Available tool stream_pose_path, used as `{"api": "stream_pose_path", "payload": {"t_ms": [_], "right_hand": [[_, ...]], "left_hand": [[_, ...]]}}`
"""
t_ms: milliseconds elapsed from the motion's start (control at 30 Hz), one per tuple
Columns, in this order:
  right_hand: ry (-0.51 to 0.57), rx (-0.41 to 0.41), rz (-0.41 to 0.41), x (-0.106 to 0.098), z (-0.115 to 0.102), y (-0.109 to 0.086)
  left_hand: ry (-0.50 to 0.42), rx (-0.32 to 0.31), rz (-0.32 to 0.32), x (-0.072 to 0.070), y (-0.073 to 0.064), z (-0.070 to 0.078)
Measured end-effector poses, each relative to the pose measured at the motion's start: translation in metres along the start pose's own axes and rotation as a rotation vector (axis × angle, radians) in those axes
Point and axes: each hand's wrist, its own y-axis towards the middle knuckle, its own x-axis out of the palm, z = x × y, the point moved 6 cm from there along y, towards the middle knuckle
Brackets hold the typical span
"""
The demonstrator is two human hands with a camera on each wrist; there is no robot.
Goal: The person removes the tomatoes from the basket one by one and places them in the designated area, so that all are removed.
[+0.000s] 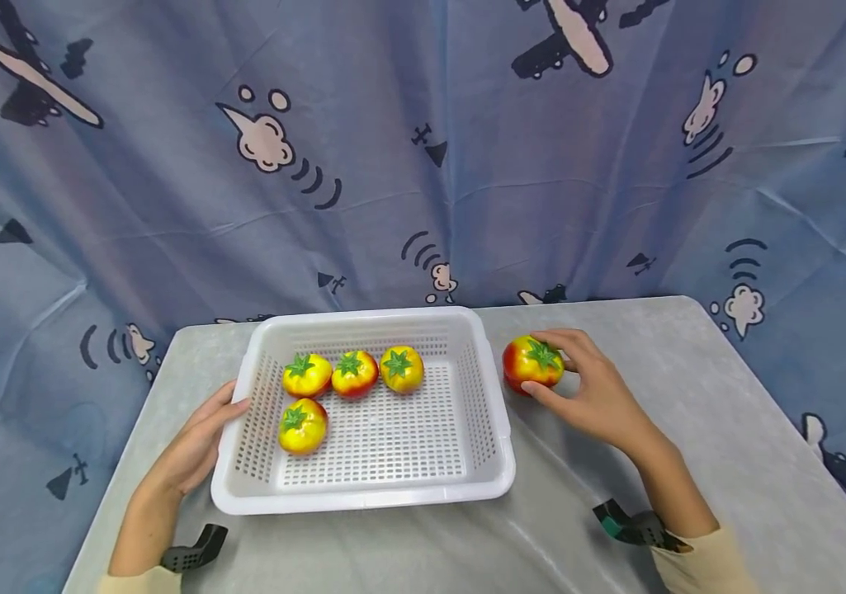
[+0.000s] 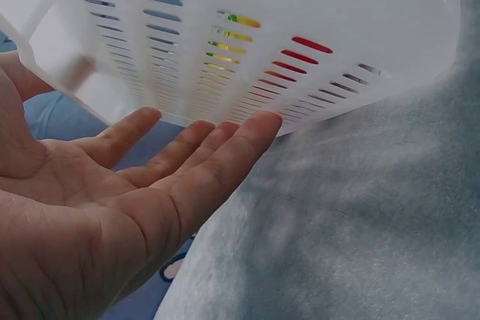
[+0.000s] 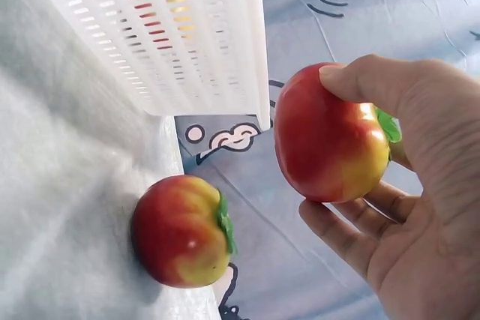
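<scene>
A white perforated plastic basket [image 1: 363,498] stands on the table with several red-and-yellow tomatoes [image 1: 304,426] inside, each with a green leafy top. At its left side, my left hand [image 1: 196,441] holds the basket, thumb over the rim. In the left wrist view, the fingers [image 2: 217,162] of that hand lie against the outside of the slotted wall. To the right of the basket, my right hand [image 1: 593,396] grips another tomato [image 1: 522,363] between thumb and fingers. The right wrist view shows this held tomato [image 3: 326,140] near a second tomato [image 3: 180,234] on the table.
The grey-covered table [image 1: 720,429] extends right of the basket and in front of it. A blue curtain [image 1: 393,223] printed with planes hangs right behind the table's back edge. Dark wrist devices [image 1: 638,526] sit on both wrists.
</scene>
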Motion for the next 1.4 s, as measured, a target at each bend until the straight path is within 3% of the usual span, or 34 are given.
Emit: {"api": "stream_pose_path", "payload": {"t_ms": [167,367,700,1400], "right_hand": [[0.010,0.018,0.044,0.001,0.009,-0.007],[0.013,0.005,0.042,0.005,0.014,-0.009],[0.003,0.016,0.075,-0.006,0.025,-0.011],[-0.027,0.150,0.082,-0.012,0.060,-0.010]], "left_hand": [[-0.009,-0.007,-0.008,0.004,0.002,-0.001],[-0.003,-0.005,0.001,0.002,0.000,0.000],[-0.017,-0.018,-0.018,0.002,0.000,-0.002],[-0.014,0.016,-0.050,0.002,-0.002,0.003]]}}
